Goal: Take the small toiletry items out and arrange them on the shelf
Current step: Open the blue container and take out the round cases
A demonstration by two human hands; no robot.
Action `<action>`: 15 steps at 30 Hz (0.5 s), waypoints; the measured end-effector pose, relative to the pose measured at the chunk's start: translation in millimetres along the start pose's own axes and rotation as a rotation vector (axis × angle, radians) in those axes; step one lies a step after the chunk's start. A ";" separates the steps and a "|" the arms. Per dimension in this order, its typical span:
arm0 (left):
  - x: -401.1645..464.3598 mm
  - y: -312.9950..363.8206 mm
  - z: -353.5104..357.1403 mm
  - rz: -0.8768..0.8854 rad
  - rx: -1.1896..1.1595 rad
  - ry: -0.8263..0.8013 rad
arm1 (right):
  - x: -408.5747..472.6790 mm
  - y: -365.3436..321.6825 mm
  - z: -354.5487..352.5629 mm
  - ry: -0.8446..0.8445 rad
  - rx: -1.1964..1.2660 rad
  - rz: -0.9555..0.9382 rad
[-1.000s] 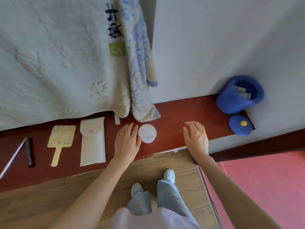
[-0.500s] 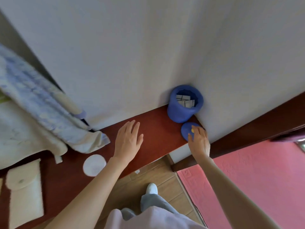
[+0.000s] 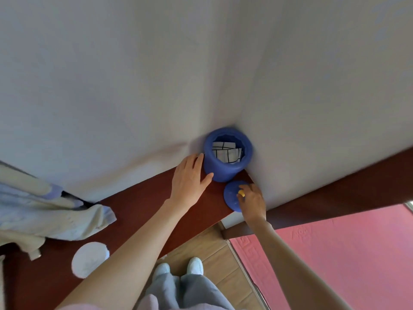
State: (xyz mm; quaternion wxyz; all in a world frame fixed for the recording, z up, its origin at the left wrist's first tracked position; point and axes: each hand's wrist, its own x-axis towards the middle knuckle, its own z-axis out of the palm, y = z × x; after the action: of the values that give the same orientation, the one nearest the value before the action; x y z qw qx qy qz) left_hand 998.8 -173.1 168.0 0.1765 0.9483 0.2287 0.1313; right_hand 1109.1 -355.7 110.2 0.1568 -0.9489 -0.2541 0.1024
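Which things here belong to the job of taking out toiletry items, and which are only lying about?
Part of the job:
- blue jar, open, white packets inside
- blue lid, beside the jar
- left hand, at the jar's side
- right hand, at the lid's yellow knob
- red-brown shelf
- white round pad, on the shelf

Lying about:
- towels
- pink mat

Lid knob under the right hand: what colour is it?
Yellow: the knob sits on the blue lid, at the right hand's fingertips, in the head view.

blue jar, blue lid with yellow knob, dark red shelf
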 end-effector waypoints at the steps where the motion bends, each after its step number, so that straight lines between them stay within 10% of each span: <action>1: 4.8 0.6 1.3 0.001 -0.009 -0.008 | 0.9 0.0 -0.4 -0.005 0.017 0.015; 15: 41.1 -1.5 9.0 0.062 -0.102 -0.083 | -28.8 -33.2 -93.3 0.340 0.329 -0.085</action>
State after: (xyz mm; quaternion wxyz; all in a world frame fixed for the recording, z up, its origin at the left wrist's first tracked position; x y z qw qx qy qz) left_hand 1036.6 -154.6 166.2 0.2300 0.9493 0.1847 0.1089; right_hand 1095.3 -366.1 211.9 0.3539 -0.9026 -0.2438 -0.0255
